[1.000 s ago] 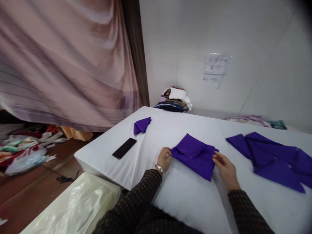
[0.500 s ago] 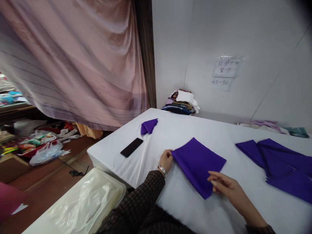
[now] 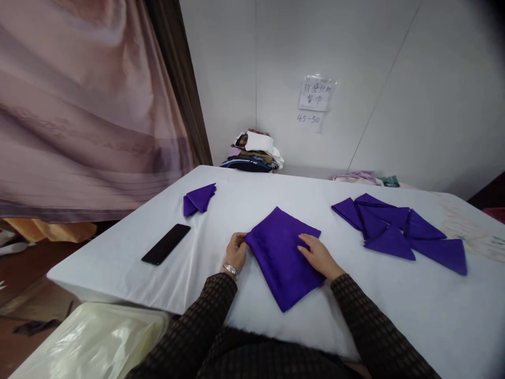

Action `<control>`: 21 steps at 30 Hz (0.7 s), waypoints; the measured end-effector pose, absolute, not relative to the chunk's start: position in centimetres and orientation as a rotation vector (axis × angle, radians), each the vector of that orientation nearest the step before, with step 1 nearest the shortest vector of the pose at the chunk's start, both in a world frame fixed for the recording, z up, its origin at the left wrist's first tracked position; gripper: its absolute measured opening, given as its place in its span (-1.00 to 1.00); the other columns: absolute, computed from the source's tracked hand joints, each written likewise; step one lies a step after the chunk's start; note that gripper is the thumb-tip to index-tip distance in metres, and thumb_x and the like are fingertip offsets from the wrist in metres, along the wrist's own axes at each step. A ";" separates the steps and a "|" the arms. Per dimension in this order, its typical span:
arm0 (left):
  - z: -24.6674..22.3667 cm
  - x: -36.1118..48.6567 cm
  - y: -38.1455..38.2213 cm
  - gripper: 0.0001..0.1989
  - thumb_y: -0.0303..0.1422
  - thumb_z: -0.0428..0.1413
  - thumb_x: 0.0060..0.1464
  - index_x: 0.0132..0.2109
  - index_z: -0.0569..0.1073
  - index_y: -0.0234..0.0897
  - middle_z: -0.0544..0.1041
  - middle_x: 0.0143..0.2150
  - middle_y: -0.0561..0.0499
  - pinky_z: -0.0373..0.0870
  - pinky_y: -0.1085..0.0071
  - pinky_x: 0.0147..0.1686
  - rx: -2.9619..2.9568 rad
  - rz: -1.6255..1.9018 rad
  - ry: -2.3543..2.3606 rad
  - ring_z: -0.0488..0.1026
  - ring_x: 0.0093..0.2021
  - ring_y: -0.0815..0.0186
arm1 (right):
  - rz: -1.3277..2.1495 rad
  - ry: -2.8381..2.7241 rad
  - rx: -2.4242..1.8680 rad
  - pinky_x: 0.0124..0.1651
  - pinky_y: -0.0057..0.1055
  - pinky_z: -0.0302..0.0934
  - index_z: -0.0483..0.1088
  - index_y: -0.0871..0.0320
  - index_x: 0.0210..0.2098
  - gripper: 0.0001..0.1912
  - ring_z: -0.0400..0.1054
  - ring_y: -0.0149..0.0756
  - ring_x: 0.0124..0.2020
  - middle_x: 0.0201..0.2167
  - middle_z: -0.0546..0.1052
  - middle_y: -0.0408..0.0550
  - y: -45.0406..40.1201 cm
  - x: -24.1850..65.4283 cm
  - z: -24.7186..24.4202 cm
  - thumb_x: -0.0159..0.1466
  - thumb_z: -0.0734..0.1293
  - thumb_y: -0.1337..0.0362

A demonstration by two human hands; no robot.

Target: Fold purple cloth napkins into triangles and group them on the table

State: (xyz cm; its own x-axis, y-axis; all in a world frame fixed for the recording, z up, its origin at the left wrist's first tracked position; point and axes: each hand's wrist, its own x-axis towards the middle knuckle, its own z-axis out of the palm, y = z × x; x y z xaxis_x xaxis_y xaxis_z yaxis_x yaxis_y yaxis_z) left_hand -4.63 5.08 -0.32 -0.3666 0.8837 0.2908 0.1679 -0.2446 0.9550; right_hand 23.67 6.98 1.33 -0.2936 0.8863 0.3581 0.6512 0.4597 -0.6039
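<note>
A white-covered table (image 3: 158,295) stands near a pale wall (image 3: 221,68), where a handwritten sign (image 3: 315,93) hangs, perhaps so it can be read from the work spot. In front of the person, a purple cloth (image 3: 280,263) lies with one corner towards the body, likely so both side corners are within easy reach. The left hand (image 3: 236,251) pinches its left corner between thumb and fingers, which seems to anchor the fabric. The right hand (image 3: 319,257) rests on the cloth's right side with fingers slightly spread, pinching nothing that I can see, perhaps to keep that part flat. Over to the right, folded purple pieces (image 3: 389,243) overlap loosely, near enough to reach yet apart from the cloth being handled. A smaller folded purple piece (image 3: 199,200) sits by itself on the left, beyond a black phone (image 3: 166,244), which looks set aside to leave the middle free for handwork.
</note>
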 end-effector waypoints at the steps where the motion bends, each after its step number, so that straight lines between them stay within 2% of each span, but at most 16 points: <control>1: -0.2 -4.6 5.0 -0.81 -0.40 -0.02 -0.07 -0.23 0.34 -0.22 0.52 -0.31 0.03 0.44 0.35 -0.29 1.296 1.658 1.440 0.47 -0.31 0.35 | 0.421 -2.109 -1.290 0.12 -0.04 0.15 0.44 0.10 -0.03 -0.63 0.30 -0.07 0.05 -0.01 0.46 0.10 7.1 23.3 0.9 0.19 0.28 0.20; 4: 0.0 -4.6 4.9 -0.73 -0.32 0.01 0.00 -0.11 0.36 -0.23 0.53 -0.13 -0.06 0.46 0.34 -0.28 1.279 1.661 1.419 0.48 -0.26 0.33 | 0.317 -2.226 -1.322 0.09 -0.02 0.15 0.44 0.12 -0.03 -0.64 0.29 -0.03 0.04 0.00 0.45 0.12 7.1 22.5 0.2 0.19 0.29 0.21; 6: -0.3 -4.5 5.0 -0.71 -0.27 0.06 0.00 -0.09 0.36 -0.22 0.53 -0.10 -0.07 0.46 0.33 -0.25 1.262 1.665 1.431 0.48 -0.27 0.33 | 0.276 -2.246 -1.316 0.05 -0.05 0.18 0.48 0.12 -0.10 -0.71 0.30 -0.05 -0.01 -0.04 0.46 0.10 7.0 22.3 0.2 0.21 0.27 0.23; 8: -0.7 -4.6 5.2 -0.71 -0.29 0.09 -0.03 -0.11 0.38 -0.22 0.54 -0.13 -0.06 0.46 0.32 -0.24 1.248 1.640 1.462 0.49 -0.28 0.33 | 0.274 -2.251 -1.300 -0.03 -0.13 0.22 0.51 0.11 -0.21 -0.77 0.33 -0.11 -0.12 -0.15 0.50 0.06 6.8 22.4 0.4 0.22 0.23 0.29; 11: -1.4 -4.7 5.5 -0.72 -0.37 0.11 -0.07 -0.13 0.41 -0.21 0.54 -0.18 -0.03 0.45 0.34 -0.26 1.245 1.603 1.534 0.47 -0.31 0.35 | 0.304 -2.208 -1.290 -0.13 -0.20 0.25 0.50 0.09 -0.33 -0.75 0.32 -0.18 -0.25 -0.31 0.50 0.00 6.6 22.7 1.0 0.23 0.17 0.33; 16: -1.7 -5.0 5.5 -0.69 -0.42 0.11 -0.09 -0.11 0.43 -0.23 0.50 -0.24 0.00 0.39 0.43 -0.43 1.243 1.600 1.561 0.37 -0.46 0.43 | 0.343 -2.001 -1.258 -0.08 -0.16 0.24 0.47 0.06 -0.20 -0.74 0.33 -0.16 -0.21 -0.29 0.49 -0.02 6.0 23.4 2.0 0.22 0.18 0.29; 21: -1.2 -4.9 5.3 -0.73 -0.43 0.14 -0.11 -0.17 0.44 -0.26 0.45 -0.33 0.04 0.39 0.41 -0.36 1.267 1.599 1.628 0.38 -0.41 0.40 | 0.480 -1.839 -1.248 -0.12 -0.20 0.25 0.47 0.08 -0.19 -0.76 0.35 -0.20 -0.25 -0.31 0.48 -0.04 5.1 23.9 2.9 0.20 0.24 0.25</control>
